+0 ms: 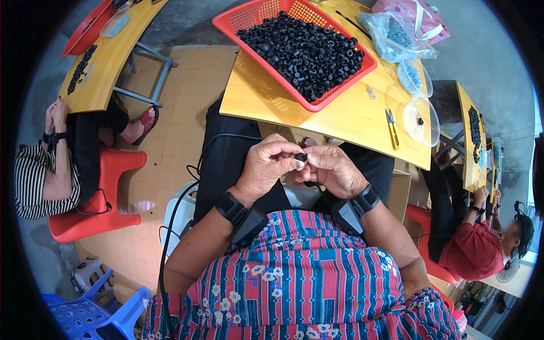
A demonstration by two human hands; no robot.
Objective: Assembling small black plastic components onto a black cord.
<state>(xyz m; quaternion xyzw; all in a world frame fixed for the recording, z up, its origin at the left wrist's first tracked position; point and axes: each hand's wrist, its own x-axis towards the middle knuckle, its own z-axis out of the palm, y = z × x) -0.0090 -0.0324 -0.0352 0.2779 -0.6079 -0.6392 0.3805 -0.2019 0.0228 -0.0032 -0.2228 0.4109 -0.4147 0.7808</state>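
Small black rubber ring (301,157) pinched between fingertips of left hand (266,165) & right hand (334,170), both closed on it, held over lap, just off near edge of yellow wooden table (340,116). Red plastic basket (258,14) of black rings at far edge, yellow snips (391,128) near right edge. Risk: tiny piece, fingertip grip only; slip prob. sends it to floor.

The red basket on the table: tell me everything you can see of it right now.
The red basket is a shallow rectangular tray, apparently plastic, with latticed walls and floor. It sits on the yellow wooden table, turned at an angle to the edge, its far end cut off by the picture's top. A heap of small black ring-shaped parts fills most of it; the left corner is bare. Neither hand touches it.
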